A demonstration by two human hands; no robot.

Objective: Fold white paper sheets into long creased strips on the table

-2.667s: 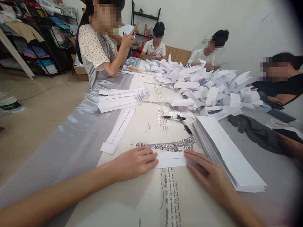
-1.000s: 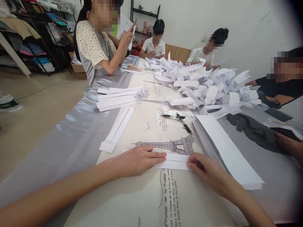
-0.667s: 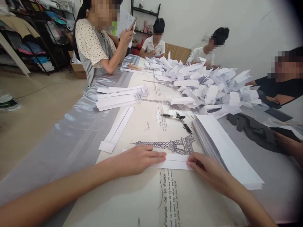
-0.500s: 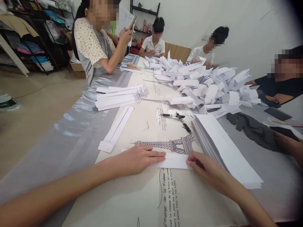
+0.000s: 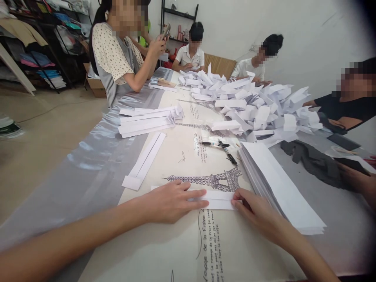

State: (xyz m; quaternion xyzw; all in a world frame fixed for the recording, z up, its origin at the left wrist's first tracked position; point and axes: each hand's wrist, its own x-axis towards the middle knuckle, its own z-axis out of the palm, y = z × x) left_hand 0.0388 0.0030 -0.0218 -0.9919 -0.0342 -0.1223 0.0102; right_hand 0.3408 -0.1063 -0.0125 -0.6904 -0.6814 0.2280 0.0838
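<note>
- Head view: the left hand [image 5: 169, 201] lies flat, fingers parted, on the folded paper strip [image 5: 220, 204] on the table [image 5: 67, 196]; the right hand [image 5: 258, 209] pinches its right end.
- The strip might skew under uneven pressure; a rightward slip could nudge the nearby paper stack [image 5: 288, 192].
- A tower-printed cover [image 5: 141, 250] lies beneath; a pale wall [image 5: 293, 23] stands behind.
</note>
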